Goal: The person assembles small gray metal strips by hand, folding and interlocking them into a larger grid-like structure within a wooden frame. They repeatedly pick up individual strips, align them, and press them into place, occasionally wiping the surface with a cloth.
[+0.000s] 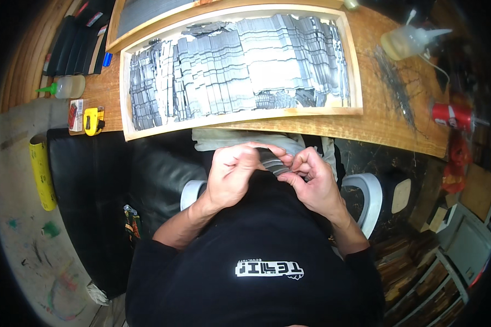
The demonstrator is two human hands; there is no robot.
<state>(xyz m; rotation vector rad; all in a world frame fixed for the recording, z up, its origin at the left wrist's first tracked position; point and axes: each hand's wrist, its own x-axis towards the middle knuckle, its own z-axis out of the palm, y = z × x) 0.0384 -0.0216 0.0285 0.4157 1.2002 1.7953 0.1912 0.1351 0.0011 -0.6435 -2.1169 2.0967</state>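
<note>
Close in front of my black shirt, both hands meet around a few thin grey strips [272,162]. My left hand [230,173] is curled, its long fingers reaching behind the strips' far edge and its thumb smeared by motion. On the other side, my right hand [315,182] pinches the strips' right end between thumb and bent fingers. Parts of the strips are hidden by fingers and shirt. Just beyond, a shallow wooden tray [240,119] on the wooden table [384,128] holds many similar grey strips, packed in stacked rows, with broken bits along some edges.
Left of the tray are a yellow tape measure [94,121], a small box [76,115] and a green-tipped bottle [68,86]. To the right stand a squeeze bottle [406,42] and a red can [451,115]. A black cushioned seat [93,201] and yellow tube [41,171] lie left.
</note>
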